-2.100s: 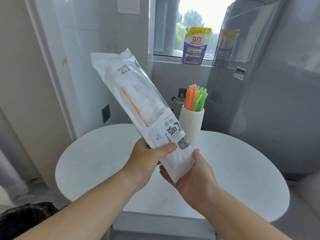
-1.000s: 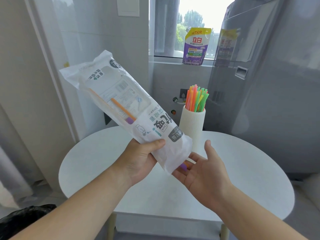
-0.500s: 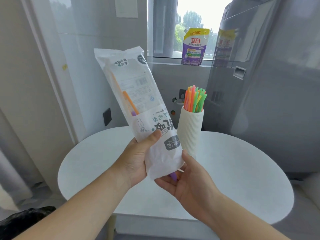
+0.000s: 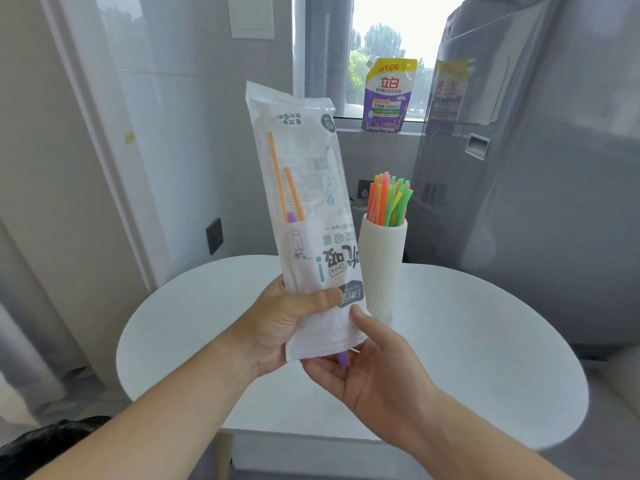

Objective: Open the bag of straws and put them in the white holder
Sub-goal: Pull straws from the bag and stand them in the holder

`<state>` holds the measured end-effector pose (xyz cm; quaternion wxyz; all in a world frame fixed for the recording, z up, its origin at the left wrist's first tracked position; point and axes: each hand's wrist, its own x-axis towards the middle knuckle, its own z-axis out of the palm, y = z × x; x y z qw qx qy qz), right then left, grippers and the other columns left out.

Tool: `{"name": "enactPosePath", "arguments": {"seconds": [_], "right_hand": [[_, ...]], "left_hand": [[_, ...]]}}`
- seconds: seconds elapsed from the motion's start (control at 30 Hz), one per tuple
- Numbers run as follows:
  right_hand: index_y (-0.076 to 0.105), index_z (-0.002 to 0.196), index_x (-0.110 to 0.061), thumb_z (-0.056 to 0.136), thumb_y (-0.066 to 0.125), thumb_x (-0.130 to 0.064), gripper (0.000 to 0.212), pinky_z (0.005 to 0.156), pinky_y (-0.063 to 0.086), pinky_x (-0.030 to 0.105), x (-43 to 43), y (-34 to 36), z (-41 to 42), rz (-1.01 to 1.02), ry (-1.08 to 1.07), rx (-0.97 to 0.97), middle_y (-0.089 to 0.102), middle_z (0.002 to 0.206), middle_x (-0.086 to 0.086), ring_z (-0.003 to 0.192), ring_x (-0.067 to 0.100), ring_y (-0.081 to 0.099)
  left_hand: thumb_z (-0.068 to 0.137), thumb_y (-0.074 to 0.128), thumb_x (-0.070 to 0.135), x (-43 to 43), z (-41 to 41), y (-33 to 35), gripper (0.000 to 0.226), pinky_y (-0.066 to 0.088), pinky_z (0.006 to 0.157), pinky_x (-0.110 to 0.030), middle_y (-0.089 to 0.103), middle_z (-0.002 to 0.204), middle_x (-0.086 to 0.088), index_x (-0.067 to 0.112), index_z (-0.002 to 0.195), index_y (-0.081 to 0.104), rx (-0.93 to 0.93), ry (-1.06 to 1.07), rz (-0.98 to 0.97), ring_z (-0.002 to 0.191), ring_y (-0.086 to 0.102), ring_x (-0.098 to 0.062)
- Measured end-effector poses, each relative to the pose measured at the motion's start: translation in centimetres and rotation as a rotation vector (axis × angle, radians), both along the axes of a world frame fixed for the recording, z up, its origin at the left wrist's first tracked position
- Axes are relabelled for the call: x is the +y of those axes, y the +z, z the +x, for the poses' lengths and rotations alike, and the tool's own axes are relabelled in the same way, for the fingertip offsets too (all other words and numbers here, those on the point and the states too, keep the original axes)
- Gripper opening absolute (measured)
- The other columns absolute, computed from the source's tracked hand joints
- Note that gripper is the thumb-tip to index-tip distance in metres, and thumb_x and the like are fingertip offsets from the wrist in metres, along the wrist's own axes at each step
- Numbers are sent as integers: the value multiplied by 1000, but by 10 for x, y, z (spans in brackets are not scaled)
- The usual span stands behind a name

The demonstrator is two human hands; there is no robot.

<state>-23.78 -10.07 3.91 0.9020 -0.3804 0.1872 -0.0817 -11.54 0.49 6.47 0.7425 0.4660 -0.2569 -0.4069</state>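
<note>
Left hand (image 4: 287, 323): is being kept clamped around the lower part of the long white-and-clear plastic straw bag (image 4: 308, 216), thumb across the printed front, the bag being held nearly upright above the round white tabletop (image 4: 485, 341) with its open end downward. Right hand (image 4: 367, 368): is being held open and cupped just under that open end, thumb touching the bag's edge, fingers apart. Purple straw tip (image 4: 343, 360): is poking out of the bag's mouth onto the right palm. Orange straws (image 4: 289, 188): are being retained higher inside the bag. Ribbed white cylindrical holder (image 4: 382, 265): is standing on the tabletop just behind the bag, already carrying a bundle of coloured straws (image 4: 389, 199).

Step judged in hand: the last straws are being shaken out. Next move calls for the purple tip to be pinched, drawn free and carried to the holder.
</note>
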Motion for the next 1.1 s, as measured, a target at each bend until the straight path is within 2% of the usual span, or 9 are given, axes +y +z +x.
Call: {"name": "enactPosePath", "arguments": {"seconds": [0.17,0.3,0.43,0.5,0.67,0.8,0.9,1.0,1.1], "right_hand": [[76,111,-3,90,69,-28,33,81,61,47,-3,2,0,-32,-25,-9,71,102,23,97,41,71],[71,122,-10,93,65,-31,36,83,61,45,-4,3,1,-72,-38,0,72,122,22,113,38,69],[77,112,-13,89,67,-33,33,83,61,45,-4,3,2,-79,-36,18,72,118,24,108,39,71],[77,113,-11,91,67,-33,33,82,61,45,-6,3,1,-66,-35,21,72,114,25,105,39,72],[73,116,0,97,61,-40,45,80,61,45,-9,3,2,8,-22,5,74,104,24,92,36,73],[65,122,8,97,58,-48,62,83,61,49,-8,3,1,64,47,25,71,105,26,91,38,72],[64,121,9,97,56,-53,67,77,62,46,-10,1,3,96,82,51,70,102,27,84,38,71],[65,109,7,97,58,-49,57,61,61,37,-15,-1,4,68,90,103,68,91,25,68,33,67],[68,99,5,94,65,-28,34,52,56,28,-20,-3,3,-38,68,153,69,82,20,58,23,65]], "left_hand": [[76,82,6,0,0,1,52,61,69,-44,71,116,-29,5,127,67,-124,-2,38,89,73,-41],[77,84,9,0,-1,-2,54,61,78,-50,71,119,-29,7,128,67,-205,2,83,96,72,-44],[80,83,11,0,-1,-4,42,62,74,-53,74,107,-29,7,120,70,-222,-3,93,85,72,-49],[81,81,10,0,0,-6,42,61,74,-49,74,106,-27,8,122,70,-226,9,89,84,74,-43],[80,80,8,-2,3,-10,48,61,75,-44,76,112,-20,9,126,69,-228,49,64,91,76,-35],[77,83,8,-4,7,-16,47,60,93,-44,76,121,-12,18,122,73,-285,103,38,113,72,-32],[76,86,14,-6,8,-17,49,59,95,-46,76,123,-9,22,123,73,-321,127,33,116,71,-30],[74,86,20,-7,9,-17,49,60,92,-43,77,122,-4,26,121,75,-301,230,27,114,72,-26],[74,83,22,-6,12,-15,47,58,91,-42,78,120,-3,21,120,75,-188,350,7,113,73,-24]]}}
